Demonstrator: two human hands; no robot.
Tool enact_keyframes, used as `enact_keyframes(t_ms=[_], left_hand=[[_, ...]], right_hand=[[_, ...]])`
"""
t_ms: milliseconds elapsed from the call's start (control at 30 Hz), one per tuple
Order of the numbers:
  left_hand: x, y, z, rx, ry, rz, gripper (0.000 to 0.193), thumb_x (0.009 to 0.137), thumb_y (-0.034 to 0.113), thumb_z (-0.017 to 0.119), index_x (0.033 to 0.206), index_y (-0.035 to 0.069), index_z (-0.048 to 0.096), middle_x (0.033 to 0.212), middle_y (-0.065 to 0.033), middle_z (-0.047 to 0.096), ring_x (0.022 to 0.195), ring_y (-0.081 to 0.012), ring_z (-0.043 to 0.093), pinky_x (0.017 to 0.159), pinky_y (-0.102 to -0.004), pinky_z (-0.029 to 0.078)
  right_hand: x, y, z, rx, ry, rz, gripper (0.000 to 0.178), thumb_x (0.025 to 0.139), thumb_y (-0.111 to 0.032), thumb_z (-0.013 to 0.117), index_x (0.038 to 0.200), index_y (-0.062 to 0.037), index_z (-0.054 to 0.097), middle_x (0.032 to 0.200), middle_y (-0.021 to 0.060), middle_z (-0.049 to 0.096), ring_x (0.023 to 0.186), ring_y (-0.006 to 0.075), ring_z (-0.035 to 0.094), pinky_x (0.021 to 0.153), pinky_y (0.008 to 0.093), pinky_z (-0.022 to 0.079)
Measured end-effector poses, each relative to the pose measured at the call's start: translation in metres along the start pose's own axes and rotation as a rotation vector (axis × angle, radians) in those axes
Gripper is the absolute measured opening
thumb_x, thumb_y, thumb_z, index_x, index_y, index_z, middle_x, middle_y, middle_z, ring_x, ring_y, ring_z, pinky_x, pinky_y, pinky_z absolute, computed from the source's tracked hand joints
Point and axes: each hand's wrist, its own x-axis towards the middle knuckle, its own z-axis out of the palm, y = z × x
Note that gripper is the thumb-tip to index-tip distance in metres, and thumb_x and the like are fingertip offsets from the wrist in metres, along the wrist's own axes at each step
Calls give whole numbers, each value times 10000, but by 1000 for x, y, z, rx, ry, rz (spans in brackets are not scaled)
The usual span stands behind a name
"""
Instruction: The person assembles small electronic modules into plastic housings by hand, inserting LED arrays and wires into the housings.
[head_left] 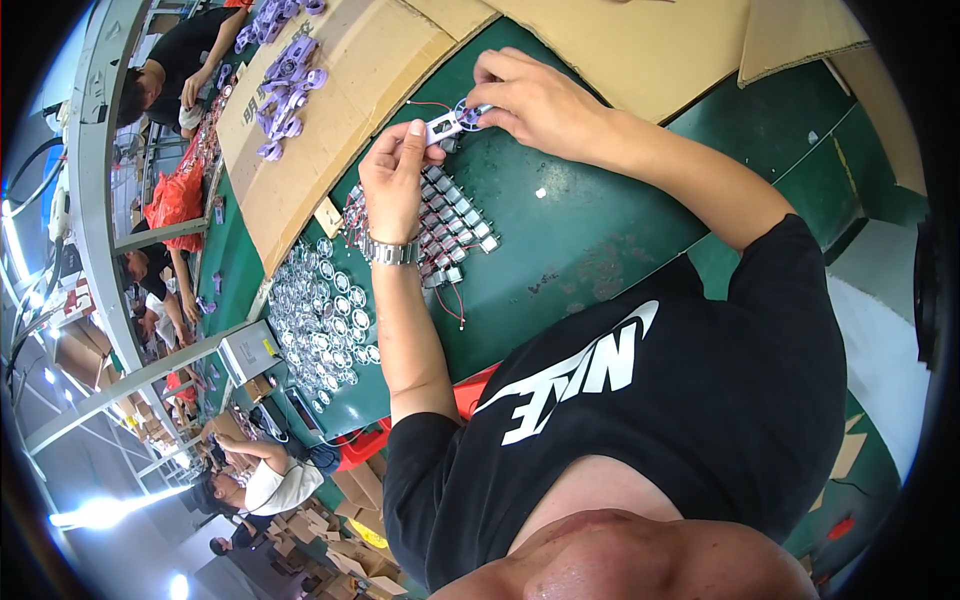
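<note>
My left hand [393, 170], a metal-band watch on its wrist, pinches the straight end of a light purple plastic housing [441, 128] between thumb and fingers. A dark rectangular window shows in the housing's face. My right hand [525, 98] has its fingers closed on the round, ring-shaped end [465, 115] of the same piece and hides part of it. A thin red wire [430, 103] sticks out beside the housing. Just below my hands, silver block-shaped parts with red wires [460, 212] lie in rows on the green table.
Many round silver-rimmed parts [325, 315] are spread on the table at the left. Purple plastic housings [290, 90] lie on a cardboard sheet [350, 100] at the far left. More cardboard [640, 60] covers the far side. Other people work at the left, beyond a metal frame [105, 200].
</note>
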Motion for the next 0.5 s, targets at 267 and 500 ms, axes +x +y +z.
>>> enact_keyframes(t_ms=[267,500], left_hand=[[-1,2,3,86,-7,8,240,1037,192,626,1033,-37,699,795,-45,713,699,-85,646,667,-221,509],[-1,-3,2,137,-25,-41,271,1034,222,631,1072,-37,700,828,-48,712,728,-97,657,697,-238,536]], right_hand=[[3,-6,-8,-333,-144,-118,274,804,-94,728,1072,-49,696,967,72,591,969,255,585,806,387,533],[-5,2,4,-409,-216,-104,249,804,-51,690,1043,-7,636,954,70,597,931,244,599,775,364,546]])
